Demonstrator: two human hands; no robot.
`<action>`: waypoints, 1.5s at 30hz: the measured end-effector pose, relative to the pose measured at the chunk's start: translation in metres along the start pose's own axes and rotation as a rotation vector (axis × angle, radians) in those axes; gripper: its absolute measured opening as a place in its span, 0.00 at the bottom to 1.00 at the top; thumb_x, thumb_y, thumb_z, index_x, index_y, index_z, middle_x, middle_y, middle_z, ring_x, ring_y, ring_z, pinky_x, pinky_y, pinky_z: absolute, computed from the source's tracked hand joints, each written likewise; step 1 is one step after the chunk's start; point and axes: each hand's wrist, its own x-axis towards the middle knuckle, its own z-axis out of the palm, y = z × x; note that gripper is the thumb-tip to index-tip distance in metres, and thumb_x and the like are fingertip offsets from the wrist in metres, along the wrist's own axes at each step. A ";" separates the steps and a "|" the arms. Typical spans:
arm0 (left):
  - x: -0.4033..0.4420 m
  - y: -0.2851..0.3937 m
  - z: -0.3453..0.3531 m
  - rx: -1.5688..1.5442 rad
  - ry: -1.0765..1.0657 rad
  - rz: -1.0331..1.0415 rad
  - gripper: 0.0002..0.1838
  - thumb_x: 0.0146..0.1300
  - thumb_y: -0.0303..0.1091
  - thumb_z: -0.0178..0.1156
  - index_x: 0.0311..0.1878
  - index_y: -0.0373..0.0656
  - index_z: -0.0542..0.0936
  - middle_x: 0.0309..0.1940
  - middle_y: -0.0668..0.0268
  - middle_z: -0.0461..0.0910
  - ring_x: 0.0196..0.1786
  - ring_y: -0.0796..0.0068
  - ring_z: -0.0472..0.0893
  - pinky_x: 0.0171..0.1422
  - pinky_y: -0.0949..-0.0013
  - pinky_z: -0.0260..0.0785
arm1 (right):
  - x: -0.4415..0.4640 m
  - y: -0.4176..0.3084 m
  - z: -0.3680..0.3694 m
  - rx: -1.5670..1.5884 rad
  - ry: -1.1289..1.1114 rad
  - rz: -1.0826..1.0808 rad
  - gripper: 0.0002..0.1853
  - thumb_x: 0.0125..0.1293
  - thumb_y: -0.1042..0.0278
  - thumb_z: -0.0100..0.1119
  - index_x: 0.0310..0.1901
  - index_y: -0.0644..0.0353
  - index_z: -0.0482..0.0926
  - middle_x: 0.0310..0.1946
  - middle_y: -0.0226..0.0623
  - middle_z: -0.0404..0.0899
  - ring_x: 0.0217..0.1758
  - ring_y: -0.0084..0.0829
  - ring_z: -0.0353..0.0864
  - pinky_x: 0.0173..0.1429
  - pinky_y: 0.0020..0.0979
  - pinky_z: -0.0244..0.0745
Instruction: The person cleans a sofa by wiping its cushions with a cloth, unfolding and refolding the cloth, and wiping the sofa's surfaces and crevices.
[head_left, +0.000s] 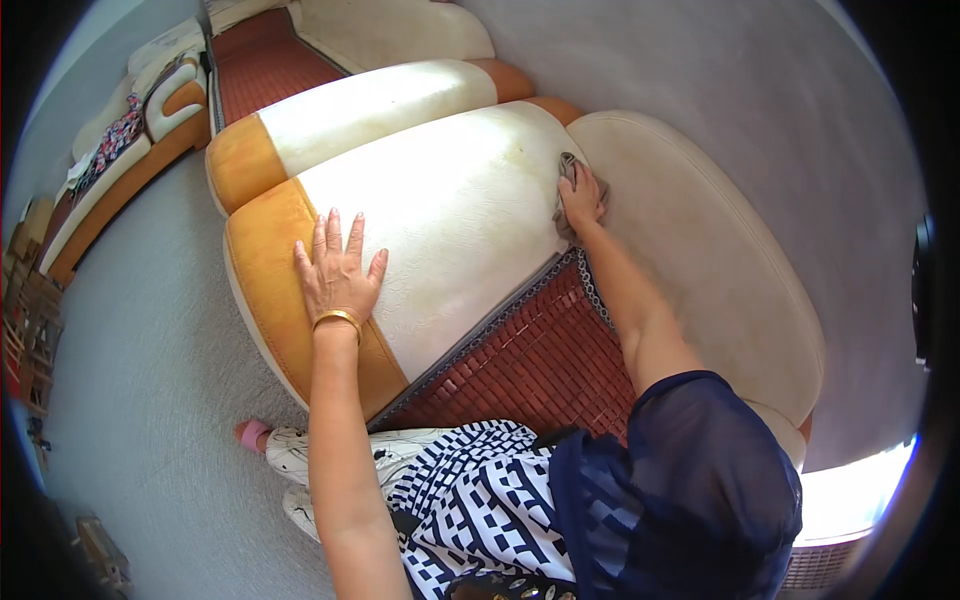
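Note:
My left hand (341, 275) lies flat with fingers spread on the orange front panel and white top of a sofa armrest (450, 200). A gold bangle (338, 321) circles that wrist. At the far end of the same armrest, my right hand (581, 198) is closed on a crumpled grey-brown cloth (567, 222), pressed where the armrest meets the beige backrest (690, 240). Faint yellowish marks show on the white surface.
A reddish-brown slatted seat mat (530, 350) with a dark patterned border lies beside the armrest. Another white-and-orange armrest (380, 105) stands directly behind. Across the grey floor (170, 350) is a second sofa (125, 200) with clothes on it. A grey wall (740, 90) rises behind the backrest.

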 end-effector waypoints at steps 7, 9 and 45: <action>0.000 -0.001 0.001 -0.003 -0.021 -0.011 0.31 0.66 0.56 0.48 0.71 0.59 0.63 0.74 0.63 0.55 0.76 0.65 0.52 0.76 0.44 0.38 | -0.023 0.008 -0.002 0.152 0.010 0.210 0.34 0.65 0.44 0.44 0.71 0.45 0.57 0.74 0.30 0.50 0.77 0.36 0.46 0.70 0.61 0.47; 0.001 0.000 0.001 -0.005 -0.029 -0.007 0.31 0.66 0.56 0.48 0.71 0.59 0.63 0.74 0.63 0.55 0.76 0.65 0.52 0.76 0.44 0.38 | -0.016 0.006 -0.002 0.146 -0.002 0.206 0.33 0.65 0.46 0.43 0.71 0.46 0.58 0.74 0.30 0.50 0.77 0.36 0.46 0.70 0.62 0.47; 0.001 -0.004 0.007 0.053 -0.012 0.020 0.31 0.67 0.59 0.45 0.71 0.59 0.62 0.73 0.64 0.55 0.76 0.64 0.53 0.75 0.41 0.39 | -0.001 0.056 0.000 0.319 0.097 0.001 0.30 0.66 0.49 0.45 0.67 0.52 0.65 0.68 0.36 0.63 0.72 0.39 0.57 0.72 0.45 0.48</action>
